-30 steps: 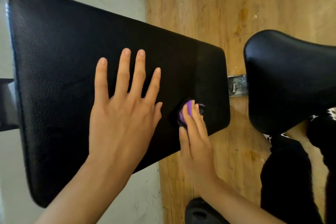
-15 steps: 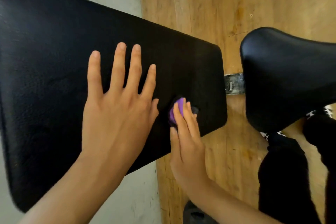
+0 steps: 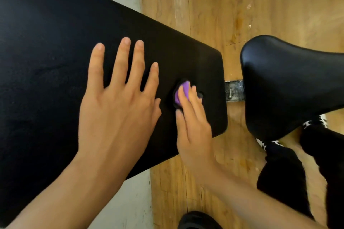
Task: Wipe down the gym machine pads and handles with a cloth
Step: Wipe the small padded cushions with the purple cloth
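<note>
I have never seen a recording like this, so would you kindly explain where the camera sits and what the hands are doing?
There is no robot here. The view comes from a wide-angle camera worn on a person's head, looking down at their own bare hands. The left hand lies flat, fingers spread, on a long black bench pad, apparently steadying it. The right hand presses a small purple cloth onto the pad near its end, fingers laid over it. To the right is a second black pad, the seat pad, joined by a metal bracket. Below lies a wooden floor, and the person's dark trousers show at lower right.
</note>
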The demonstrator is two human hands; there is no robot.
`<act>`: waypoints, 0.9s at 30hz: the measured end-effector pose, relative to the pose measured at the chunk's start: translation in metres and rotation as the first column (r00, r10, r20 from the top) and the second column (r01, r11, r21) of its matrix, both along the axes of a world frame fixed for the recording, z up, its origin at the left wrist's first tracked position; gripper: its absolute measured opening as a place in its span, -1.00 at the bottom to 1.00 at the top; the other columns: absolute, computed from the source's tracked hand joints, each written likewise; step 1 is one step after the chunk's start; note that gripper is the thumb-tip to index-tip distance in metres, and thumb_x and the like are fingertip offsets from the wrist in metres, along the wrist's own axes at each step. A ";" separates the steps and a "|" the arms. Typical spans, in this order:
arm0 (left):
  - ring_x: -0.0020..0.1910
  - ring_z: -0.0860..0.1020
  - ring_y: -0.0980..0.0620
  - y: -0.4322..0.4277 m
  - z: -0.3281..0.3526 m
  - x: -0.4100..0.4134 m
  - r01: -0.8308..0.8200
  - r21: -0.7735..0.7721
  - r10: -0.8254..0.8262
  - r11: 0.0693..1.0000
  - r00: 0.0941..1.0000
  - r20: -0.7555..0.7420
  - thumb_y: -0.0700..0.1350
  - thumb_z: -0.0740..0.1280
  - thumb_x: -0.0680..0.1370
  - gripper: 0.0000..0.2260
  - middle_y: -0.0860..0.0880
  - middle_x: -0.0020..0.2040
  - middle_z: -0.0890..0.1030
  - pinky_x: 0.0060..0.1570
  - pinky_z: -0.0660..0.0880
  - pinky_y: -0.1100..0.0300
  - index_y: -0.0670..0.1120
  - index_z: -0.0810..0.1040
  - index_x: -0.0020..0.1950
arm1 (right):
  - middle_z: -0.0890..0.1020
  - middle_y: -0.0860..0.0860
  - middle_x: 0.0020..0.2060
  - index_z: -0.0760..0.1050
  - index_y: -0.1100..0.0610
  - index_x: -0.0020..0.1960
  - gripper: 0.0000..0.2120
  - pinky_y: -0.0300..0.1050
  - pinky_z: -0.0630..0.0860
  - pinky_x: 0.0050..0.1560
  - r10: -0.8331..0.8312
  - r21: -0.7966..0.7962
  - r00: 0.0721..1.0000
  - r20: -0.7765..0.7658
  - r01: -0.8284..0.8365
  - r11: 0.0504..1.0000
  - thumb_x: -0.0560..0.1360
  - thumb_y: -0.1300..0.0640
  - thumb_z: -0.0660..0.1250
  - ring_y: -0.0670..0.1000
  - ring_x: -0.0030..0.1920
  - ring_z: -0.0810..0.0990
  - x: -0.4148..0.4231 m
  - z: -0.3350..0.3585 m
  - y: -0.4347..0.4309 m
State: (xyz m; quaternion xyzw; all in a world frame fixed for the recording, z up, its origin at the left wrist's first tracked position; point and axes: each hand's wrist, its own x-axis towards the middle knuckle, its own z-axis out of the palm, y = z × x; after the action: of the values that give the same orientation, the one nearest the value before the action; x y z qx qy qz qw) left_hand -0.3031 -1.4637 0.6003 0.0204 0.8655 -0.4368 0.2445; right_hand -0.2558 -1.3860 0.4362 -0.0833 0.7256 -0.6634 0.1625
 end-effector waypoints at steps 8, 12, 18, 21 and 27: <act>0.66 -0.18 -0.32 -0.001 -0.006 0.003 0.022 -0.004 -0.022 1.000 1.000 -0.004 0.17 -0.13 0.67 -0.37 -0.34 0.67 -0.17 0.57 -0.18 -0.35 -0.07 -0.09 0.70 | 0.10 -0.04 0.65 0.09 0.06 0.66 -0.51 -0.06 -0.11 0.65 0.082 0.069 0.996 0.032 -0.084 0.994 0.75 0.11 0.05 -0.07 0.65 -0.08 -0.108 -0.022 -0.027; 0.66 -0.18 -0.33 0.002 -0.007 0.002 0.020 -0.008 -0.020 1.000 1.000 -0.008 0.15 -0.12 0.68 -0.38 -0.34 0.67 -0.17 0.57 -0.17 -0.35 -0.07 -0.09 0.70 | 0.12 -0.05 0.65 0.14 0.03 0.65 -0.52 -0.02 -0.13 0.65 0.035 0.024 0.999 0.031 -0.036 0.999 0.75 0.12 0.06 -0.03 0.65 -0.08 -0.112 -0.027 -0.029; 0.66 -0.20 -0.34 0.002 -0.010 0.004 0.004 0.016 -0.004 1.000 1.000 -0.008 0.14 -0.12 0.69 -0.39 -0.34 0.66 -0.20 0.56 -0.15 -0.36 -0.05 -0.11 0.71 | -0.13 -0.27 0.64 -0.17 -0.22 0.65 -0.36 -0.02 0.13 0.59 0.184 0.116 0.972 -0.148 -0.168 0.979 0.68 0.06 0.04 -0.05 0.65 -0.07 0.052 -0.016 0.031; 0.66 -0.18 -0.34 0.001 -0.011 0.004 -0.006 0.031 0.006 1.000 1.000 -0.005 0.14 -0.08 0.69 -0.40 -0.34 0.67 -0.15 0.56 -0.14 -0.36 -0.03 -0.03 0.71 | -0.02 -0.11 0.66 -0.02 -0.10 0.64 -0.48 -0.13 -0.15 0.63 0.179 0.029 0.976 -0.122 -0.177 0.984 0.73 0.08 0.04 -0.02 0.66 -0.09 -0.016 -0.025 0.009; 0.66 -0.13 -0.33 -0.001 -0.015 0.002 -0.019 0.062 0.019 0.998 1.000 -0.003 0.11 0.03 0.68 -0.41 -0.32 0.68 -0.08 0.56 -0.17 -0.37 -0.04 0.09 0.70 | 0.17 0.03 0.64 0.26 0.07 0.61 -0.55 -0.09 -0.12 0.63 -0.020 0.020 0.999 0.030 0.019 1.000 0.74 0.10 0.08 -0.01 0.65 0.03 -0.122 -0.027 -0.041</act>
State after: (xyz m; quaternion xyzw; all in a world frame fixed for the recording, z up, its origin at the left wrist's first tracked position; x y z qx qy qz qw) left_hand -0.3011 -1.4647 0.5853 0.0189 0.8792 -0.4073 0.2464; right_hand -0.3774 -1.4275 0.4093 -0.0645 0.7303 -0.6590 0.1678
